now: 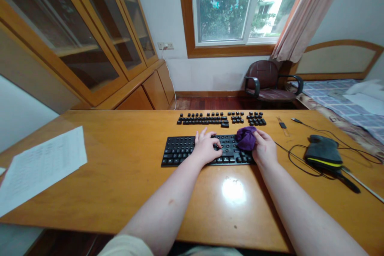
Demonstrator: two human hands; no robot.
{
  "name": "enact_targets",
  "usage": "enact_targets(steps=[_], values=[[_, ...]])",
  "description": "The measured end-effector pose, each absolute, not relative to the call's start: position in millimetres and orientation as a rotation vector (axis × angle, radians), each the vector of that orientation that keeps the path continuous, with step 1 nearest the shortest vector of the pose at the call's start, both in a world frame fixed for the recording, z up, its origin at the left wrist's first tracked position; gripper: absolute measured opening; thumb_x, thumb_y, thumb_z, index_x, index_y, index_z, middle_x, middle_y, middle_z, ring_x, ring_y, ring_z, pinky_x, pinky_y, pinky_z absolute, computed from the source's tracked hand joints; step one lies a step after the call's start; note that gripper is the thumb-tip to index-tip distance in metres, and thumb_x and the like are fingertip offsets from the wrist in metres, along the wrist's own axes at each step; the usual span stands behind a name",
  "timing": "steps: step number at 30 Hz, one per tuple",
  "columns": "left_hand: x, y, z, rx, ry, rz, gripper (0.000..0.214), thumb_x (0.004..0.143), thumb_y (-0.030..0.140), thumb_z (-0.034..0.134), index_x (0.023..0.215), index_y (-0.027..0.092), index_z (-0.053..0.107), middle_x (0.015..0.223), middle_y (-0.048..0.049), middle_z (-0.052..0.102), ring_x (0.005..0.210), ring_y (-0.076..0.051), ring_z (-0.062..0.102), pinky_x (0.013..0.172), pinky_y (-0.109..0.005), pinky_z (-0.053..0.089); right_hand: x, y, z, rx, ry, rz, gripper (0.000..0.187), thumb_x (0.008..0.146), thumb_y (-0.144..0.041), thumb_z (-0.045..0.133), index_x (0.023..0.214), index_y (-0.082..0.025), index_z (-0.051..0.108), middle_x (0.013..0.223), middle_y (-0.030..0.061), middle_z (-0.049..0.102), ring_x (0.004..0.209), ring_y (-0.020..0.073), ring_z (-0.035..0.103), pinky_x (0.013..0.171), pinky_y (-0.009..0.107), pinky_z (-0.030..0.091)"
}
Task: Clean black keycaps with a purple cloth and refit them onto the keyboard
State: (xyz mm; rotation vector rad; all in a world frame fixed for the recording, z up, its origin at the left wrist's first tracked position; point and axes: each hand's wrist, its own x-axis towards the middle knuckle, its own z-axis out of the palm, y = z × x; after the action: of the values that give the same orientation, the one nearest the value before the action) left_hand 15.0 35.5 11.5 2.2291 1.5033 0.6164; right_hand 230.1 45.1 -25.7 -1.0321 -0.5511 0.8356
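Note:
A black keyboard (177, 151) lies flat on the wooden desk. Many upper and middle keys appear to be without keycaps, while the lower-left rows have theirs. My left hand (206, 147) rests over the middle of the keyboard, its fingers spread, with thumb and index finger curved and a small gap between them. In my right hand (265, 148) is a bunched purple cloth (246, 139), gripped between thumb and fingers at the keyboard's right end. Behind the keyboard, loose black keycaps (202, 120) stand in rows laid out like a keyboard.
A dark pouch with a yellow edge (324, 154), cables (303, 173) and a small black item with a wire loop (282, 125) lie on the right. Printed paper (48, 164) is at the left. Beyond the desk (126, 192) are a chair (264, 80), a bed (345, 92) and a cabinet (135, 100).

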Motion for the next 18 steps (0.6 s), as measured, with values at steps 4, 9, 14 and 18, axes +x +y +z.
enact_targets(steps=[4,9,14,18], values=[[14.4,35.9,11.8,2.233,1.492,0.613,0.009,0.062,0.032,0.068,0.070,0.028,0.067,0.125,0.0041,0.052,0.133,-0.029,0.020,0.108,-0.055,-0.002,229.6,44.6,-24.4,-1.032,-0.549,0.828,0.030,0.059,-0.031,0.075,0.083,-0.014,0.068,0.075,0.0036,0.070,0.067,0.0151,0.064,0.070,0.030,0.051],[14.5,36.4,12.2,2.237,1.496,0.602,0.010,0.062,0.033,0.069,0.070,0.027,0.067,0.126,0.0035,0.051,0.134,-0.029,0.018,0.108,-0.056,-0.004,228.4,43.3,-21.7,-1.025,-0.537,0.840,0.030,0.058,-0.030,0.075,0.083,-0.014,0.068,0.074,0.0030,0.070,0.066,0.0145,0.064,0.069,0.029,0.051],[13.9,36.9,12.0,2.250,1.478,0.614,0.008,0.063,0.032,0.069,0.070,0.028,0.067,0.126,0.0037,0.051,0.134,-0.030,0.017,0.105,-0.059,-0.008,227.9,43.2,-21.4,-1.010,-0.523,0.846,0.028,0.059,-0.028,0.075,0.081,-0.013,0.068,0.074,0.0029,0.070,0.066,0.0134,0.064,0.069,0.027,0.050],[13.5,37.7,11.2,2.253,1.466,0.626,0.008,0.062,0.033,0.069,0.068,0.028,0.067,0.125,0.0041,0.052,0.134,-0.030,0.018,0.105,-0.059,-0.008,228.6,44.5,-23.4,-0.997,-0.522,0.852,0.027,0.060,-0.027,0.075,0.082,-0.014,0.068,0.074,0.0033,0.070,0.065,0.0138,0.064,0.069,0.028,0.050]])
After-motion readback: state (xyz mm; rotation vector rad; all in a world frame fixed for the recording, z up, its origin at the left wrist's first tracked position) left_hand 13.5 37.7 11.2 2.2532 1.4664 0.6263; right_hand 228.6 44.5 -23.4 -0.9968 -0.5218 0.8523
